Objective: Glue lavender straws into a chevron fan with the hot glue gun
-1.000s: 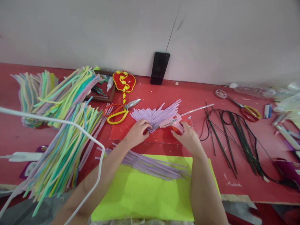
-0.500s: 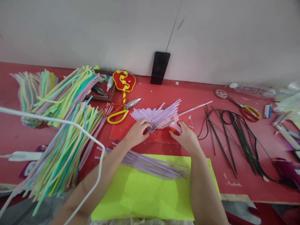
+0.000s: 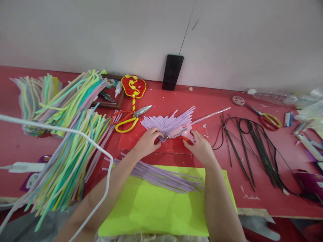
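Note:
My right hand [image 3: 201, 145] is wrapped round the handle of a pink hot glue gun [image 3: 180, 131], its small light lit and a clear glue stick [image 3: 212, 115] jutting from its back. The nozzle points left, close to the lower point of a V-shaped fan of lilac pipe cleaners [image 3: 165, 123]. At that same lower edge my left hand [image 3: 148, 143] pinches the fan with curled fingers; the fingertips are partly hidden. Beneath the fan lies a red board [image 3: 128, 143]. Loose lilac pipe cleaners [image 3: 166, 178] rest nearer me on a yellow-green sheet [image 3: 161, 215].
Bundles of coloured pipe cleaners [image 3: 68, 161] fill the left, behind a white bent frame [image 3: 98, 144]. Scissors [image 3: 133, 118] lie beyond the fan. A black phone [image 3: 173, 72] leans on the wall. To the right are dark stems [image 3: 262, 151], a cable and more scissors [image 3: 270, 121].
The glue gun and its glue stick have shifted very slightly, the stick's far end a touch up and right. Both hands stay nearly where they were.

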Tool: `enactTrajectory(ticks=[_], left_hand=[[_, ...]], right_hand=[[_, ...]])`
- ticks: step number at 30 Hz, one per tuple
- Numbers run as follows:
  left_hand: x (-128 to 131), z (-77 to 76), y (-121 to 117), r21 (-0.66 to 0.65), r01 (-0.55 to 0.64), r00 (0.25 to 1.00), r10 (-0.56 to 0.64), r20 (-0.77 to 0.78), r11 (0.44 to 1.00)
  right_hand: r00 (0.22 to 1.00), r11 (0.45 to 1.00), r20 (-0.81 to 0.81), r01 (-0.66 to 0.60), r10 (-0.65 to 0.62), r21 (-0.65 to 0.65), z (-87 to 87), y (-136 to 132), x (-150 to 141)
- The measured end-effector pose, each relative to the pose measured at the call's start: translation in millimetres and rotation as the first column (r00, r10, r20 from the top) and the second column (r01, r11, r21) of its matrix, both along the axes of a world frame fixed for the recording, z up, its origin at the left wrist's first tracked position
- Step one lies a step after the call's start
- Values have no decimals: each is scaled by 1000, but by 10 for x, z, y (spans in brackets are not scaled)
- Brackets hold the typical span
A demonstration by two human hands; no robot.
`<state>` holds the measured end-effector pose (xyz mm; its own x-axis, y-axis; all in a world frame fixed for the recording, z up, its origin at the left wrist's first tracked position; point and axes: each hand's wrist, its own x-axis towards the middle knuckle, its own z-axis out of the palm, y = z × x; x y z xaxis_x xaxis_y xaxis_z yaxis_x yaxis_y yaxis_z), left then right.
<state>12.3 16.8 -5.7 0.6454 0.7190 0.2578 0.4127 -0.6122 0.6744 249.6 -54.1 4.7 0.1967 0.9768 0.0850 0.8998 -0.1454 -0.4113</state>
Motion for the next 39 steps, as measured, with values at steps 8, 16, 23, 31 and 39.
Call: enactTrajectory(ticks=[8,16,23,31,39], left_hand=[[8,-7,-2,3,-8,1000,8,-9,1000],[1,-21,0,3,-11,1000,11,-7,1000],[3,-25,0,5,-14,1000,15,-9,1000],[2,-11,-3,1,-16,1000,16,-1,1000],[3,-5,-7,-11,-18,1000,18,12,1000]], right_hand=[[999,999,23,-34,34,20,35,-15,-10],[1000,1000,8,-26,26,13,19,-13,-4],[1000,1000,-18,-24,24,18,20,-16,15],[999,1000,-33,-9,10,21,16,-18,35],[999,1000,-38,-5,5,9,23,-24,45]])
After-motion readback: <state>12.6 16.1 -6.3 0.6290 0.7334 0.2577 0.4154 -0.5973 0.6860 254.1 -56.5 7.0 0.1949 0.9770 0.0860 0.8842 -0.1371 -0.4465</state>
